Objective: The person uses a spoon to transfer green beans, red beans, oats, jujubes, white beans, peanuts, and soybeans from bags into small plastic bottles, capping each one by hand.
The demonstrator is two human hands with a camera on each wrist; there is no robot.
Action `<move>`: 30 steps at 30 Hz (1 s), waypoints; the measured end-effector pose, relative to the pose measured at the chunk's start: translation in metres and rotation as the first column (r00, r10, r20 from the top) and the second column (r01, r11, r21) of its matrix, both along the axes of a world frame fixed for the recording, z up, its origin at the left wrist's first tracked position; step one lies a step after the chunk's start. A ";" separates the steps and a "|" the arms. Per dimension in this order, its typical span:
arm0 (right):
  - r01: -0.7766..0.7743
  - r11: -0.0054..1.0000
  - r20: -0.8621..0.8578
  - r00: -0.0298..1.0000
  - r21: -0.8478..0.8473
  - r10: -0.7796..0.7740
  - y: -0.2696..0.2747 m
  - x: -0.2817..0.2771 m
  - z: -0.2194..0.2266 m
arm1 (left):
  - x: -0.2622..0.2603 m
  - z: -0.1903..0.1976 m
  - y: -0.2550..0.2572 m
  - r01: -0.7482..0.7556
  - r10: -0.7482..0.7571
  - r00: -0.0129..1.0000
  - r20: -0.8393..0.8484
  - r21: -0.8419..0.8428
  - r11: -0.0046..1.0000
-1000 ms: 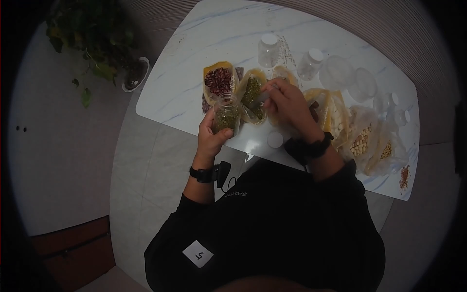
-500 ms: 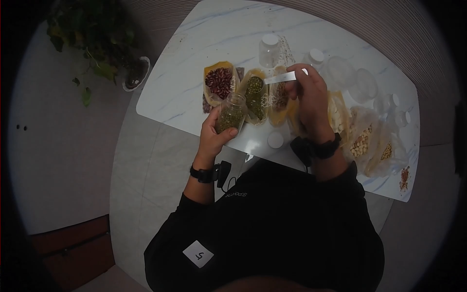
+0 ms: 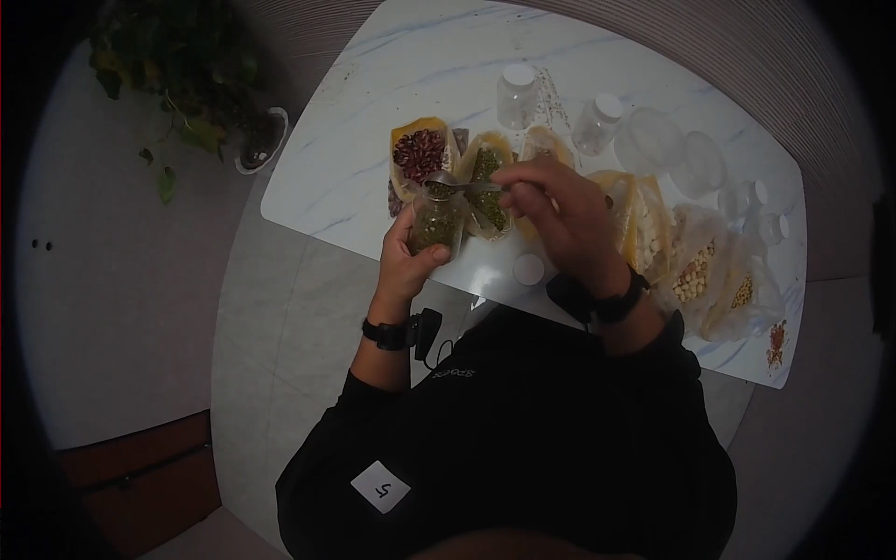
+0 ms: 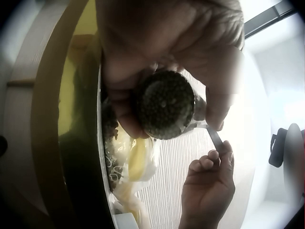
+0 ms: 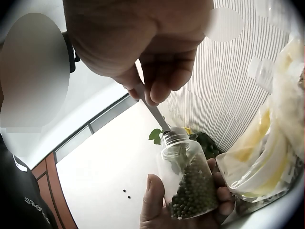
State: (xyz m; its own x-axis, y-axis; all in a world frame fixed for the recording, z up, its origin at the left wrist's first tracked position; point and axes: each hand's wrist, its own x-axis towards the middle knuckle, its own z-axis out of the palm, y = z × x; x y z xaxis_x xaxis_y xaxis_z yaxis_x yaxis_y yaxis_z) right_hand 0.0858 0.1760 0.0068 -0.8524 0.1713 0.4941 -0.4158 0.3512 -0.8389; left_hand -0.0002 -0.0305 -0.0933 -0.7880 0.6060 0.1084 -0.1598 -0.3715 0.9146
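Observation:
My left hand [image 3: 409,250] grips a small glass jar [image 3: 436,220] partly filled with green beans, holding it upright just off the table's near edge. My right hand [image 3: 546,207] pinches the handle of a metal spoon [image 3: 478,188], and the spoon's bowl sits at the jar's mouth. In the right wrist view the spoon [image 5: 153,110] slants down into the neck of the jar [image 5: 188,182], which the left hand [image 5: 157,206] wraps from below. The left wrist view shows the jar's bottom [image 4: 166,110] between my fingers. An open bag of green beans [image 3: 487,183] lies right behind the jar.
On the white marble table [image 3: 373,103] lie a bag of red beans [image 3: 419,154], several more open bags of pale beans [image 3: 695,271] to the right, empty capped jars [image 3: 515,93] at the back and a white lid [image 3: 527,268]. A potted plant [image 3: 177,84] stands on the floor at the left.
The right hand lifted the spoon from the green-bean bag, swung it up to the right, then brought it back left to the jar's mouth. The left hand kept the jar still.

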 end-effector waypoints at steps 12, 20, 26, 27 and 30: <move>0.181 0.962 -0.119 0.980 0.205 -0.159 0.005 -0.002 0.001 | -0.004 -0.006 -0.002 0.044 -0.046 0.998 0.039 0.061 0.997; 0.236 0.876 -0.031 0.969 0.421 -0.245 0.012 -0.015 -0.027 | -0.003 -0.005 0.003 -0.020 0.021 1.000 -0.015 0.032 0.999; 0.145 0.887 0.204 0.945 0.438 -0.256 0.012 -0.011 -0.020 | -0.005 -0.007 -0.001 0.023 -0.023 1.000 0.007 0.045 0.999; 0.113 0.903 0.227 0.948 0.414 -0.223 0.013 -0.012 -0.025 | -0.006 -0.008 -0.002 0.065 -0.067 0.997 0.024 0.061 0.996; 0.051 0.957 0.311 0.939 0.287 -0.144 0.012 -0.015 -0.032 | -0.004 -0.005 -0.001 0.058 -0.059 0.998 0.020 0.051 0.997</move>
State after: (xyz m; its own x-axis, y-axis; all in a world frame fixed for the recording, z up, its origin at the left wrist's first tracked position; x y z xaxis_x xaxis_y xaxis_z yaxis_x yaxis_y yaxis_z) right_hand 0.0706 0.1884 -0.0256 -0.9594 0.1611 0.2316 -0.0882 0.6085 -0.7886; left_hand -0.0043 -0.0318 -0.0981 -0.7541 0.6451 0.1231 -0.2021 -0.4063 0.8911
